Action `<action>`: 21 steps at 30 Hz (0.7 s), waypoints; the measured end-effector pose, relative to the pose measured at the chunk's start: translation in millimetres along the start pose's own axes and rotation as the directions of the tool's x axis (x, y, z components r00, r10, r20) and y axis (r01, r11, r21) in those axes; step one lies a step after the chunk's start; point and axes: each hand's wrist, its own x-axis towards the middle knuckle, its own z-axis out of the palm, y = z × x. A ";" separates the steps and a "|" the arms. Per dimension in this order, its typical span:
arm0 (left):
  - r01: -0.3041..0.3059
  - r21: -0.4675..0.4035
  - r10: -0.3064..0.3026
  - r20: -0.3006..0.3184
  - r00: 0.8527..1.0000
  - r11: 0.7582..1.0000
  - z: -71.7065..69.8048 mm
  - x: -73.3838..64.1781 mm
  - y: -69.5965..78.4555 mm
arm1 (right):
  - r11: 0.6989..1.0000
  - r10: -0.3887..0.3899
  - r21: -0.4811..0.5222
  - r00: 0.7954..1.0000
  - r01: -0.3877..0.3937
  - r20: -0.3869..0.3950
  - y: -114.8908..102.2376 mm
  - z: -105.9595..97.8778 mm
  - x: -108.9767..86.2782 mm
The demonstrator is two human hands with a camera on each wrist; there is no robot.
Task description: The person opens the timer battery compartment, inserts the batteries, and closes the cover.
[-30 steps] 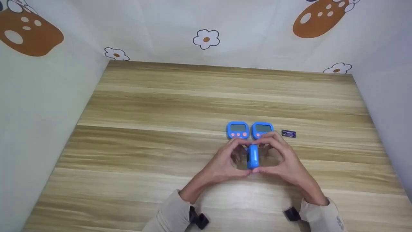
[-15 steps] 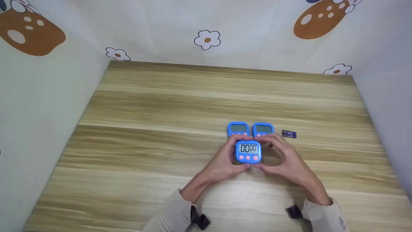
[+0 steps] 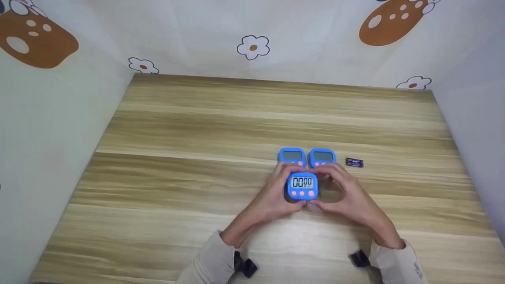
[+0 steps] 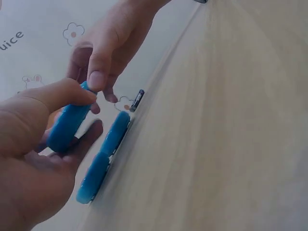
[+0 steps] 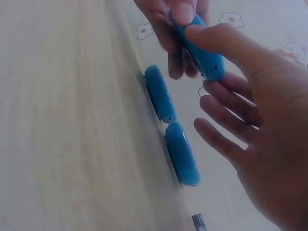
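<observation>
Between both hands is a blue digital timer (image 3: pixel 302 186), held off the table with its face toward the head camera. Its lit screen reads 00 00 above a row of pink buttons. My left hand (image 3: pixel 272 195) grips its left side, thumb at the bottom edge and fingers at the top. My right hand (image 3: pixel 349 191) pinches the same timer near its right half, also thumb below and fingers above. Just behind the hands lie two more blue timers, a left one (image 3: pixel 292 155) and a right one (image 3: pixel 322 156), both with blank screens and partly covered by fingers.
To the right of the timers lie small dark purple batteries (image 3: pixel 354 162), side by side. The wood-grain table (image 3: pixel 177 177) is bounded by pale walls (image 3: pixel 307 47) at the back and both sides. Black wrist mounts (image 3: pixel 359 258) hang by the sleeves.
A second ago the held timer was edge-on to the head camera. It has turned so its screen and buttons show, and both hands keep hold of it. The other timers and batteries stay put.
</observation>
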 end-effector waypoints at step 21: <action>0.262 0.285 -0.264 -0.034 0.964 0.922 -92.2 23.7 -39.9 | 1.000 -0.019 0.012 0.999 0.019 0.039 -1.2 3.1 1.9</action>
